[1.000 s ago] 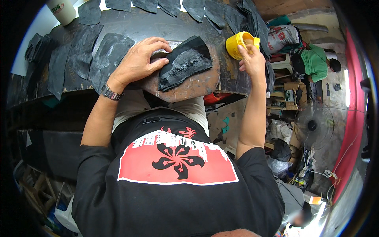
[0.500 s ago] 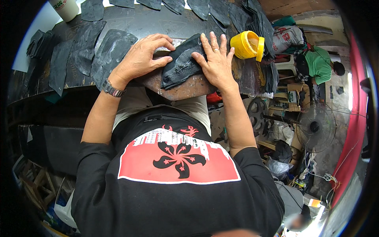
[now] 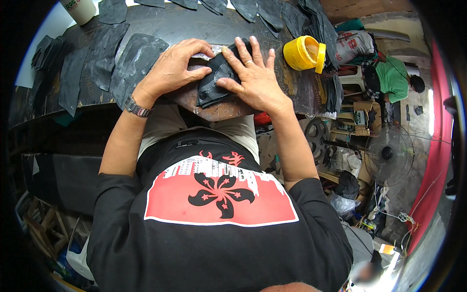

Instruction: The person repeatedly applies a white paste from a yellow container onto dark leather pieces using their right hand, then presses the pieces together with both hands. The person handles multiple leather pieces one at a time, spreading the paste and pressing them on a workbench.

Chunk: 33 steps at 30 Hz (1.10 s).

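A black leather-like piece (image 3: 210,87) with whitish smears lies on a light-dusted brown board (image 3: 204,111) at the table's near edge. My right hand (image 3: 255,80) rests flat across its right side with fingers spread, hiding much of it. At the piece's left edge, the thumb of my left hand (image 3: 175,65) touches down. The left fingers are curved, with a gap between thumb and forefinger. Under those fingertips shows a pale, whitish object, mostly covered. To the right of my right hand stands an open yellow jar (image 3: 299,53) with tan contents, its yellow lid tilted at the rim.
More black pieces (image 3: 136,63) are spread over the dark table (image 3: 160,22), and others lie in piles (image 3: 46,51). A white cup (image 3: 80,10) stands far left. A person in a green shirt (image 3: 392,80), a fan (image 3: 388,152) and clutter (image 3: 348,190) are to the right.
My right hand has slid left across the black piece, now covering its middle and right. The left hand has hardly moved.
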### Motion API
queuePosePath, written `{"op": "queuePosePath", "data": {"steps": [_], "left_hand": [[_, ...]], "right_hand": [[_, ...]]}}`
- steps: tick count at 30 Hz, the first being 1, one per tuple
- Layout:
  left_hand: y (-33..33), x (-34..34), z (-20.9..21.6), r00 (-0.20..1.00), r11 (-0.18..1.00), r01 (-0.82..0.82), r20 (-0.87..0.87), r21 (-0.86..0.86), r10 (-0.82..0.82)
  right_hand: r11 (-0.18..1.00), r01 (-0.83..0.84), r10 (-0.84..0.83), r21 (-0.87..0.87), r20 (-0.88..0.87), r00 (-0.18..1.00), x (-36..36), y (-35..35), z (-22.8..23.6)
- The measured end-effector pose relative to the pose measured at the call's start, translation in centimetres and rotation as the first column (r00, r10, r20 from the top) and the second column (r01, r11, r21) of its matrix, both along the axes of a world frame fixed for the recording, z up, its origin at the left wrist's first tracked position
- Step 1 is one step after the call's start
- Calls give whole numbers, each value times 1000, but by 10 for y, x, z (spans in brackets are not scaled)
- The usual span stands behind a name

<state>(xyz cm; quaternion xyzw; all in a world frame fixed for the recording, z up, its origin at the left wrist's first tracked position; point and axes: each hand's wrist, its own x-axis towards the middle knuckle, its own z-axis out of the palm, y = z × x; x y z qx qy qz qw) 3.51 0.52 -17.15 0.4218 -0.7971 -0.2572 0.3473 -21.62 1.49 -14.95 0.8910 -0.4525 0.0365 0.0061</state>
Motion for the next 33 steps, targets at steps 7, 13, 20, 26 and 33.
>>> {"op": "queuePosePath", "data": {"steps": [7, 13, 20, 26, 33], "left_hand": [[2, -2, 2, 998, 999, -42, -46, 7, 43], [3, -4, 5, 998, 997, -65, -17, 47, 65], [4, -4, 7, 997, 998, -55, -54, 13, 55], [4, -5, 5, 998, 998, -57, -30, 7, 57], [4, -5, 8, 997, 997, -59, -40, 45, 61]], "right_hand": [[985, 153, -157, 73, 56, 986, 3, 8, 1], [994, 62, -75, 90, 149, 986, -4, 11, 17], [889, 380, -451, 257, 636, 626, -68, -12, 48], [684, 683, -730, 258, 223, 646, -112, -46, 52], [537, 640, -756, 551, -22, 654, -122, -82, 68]]}}
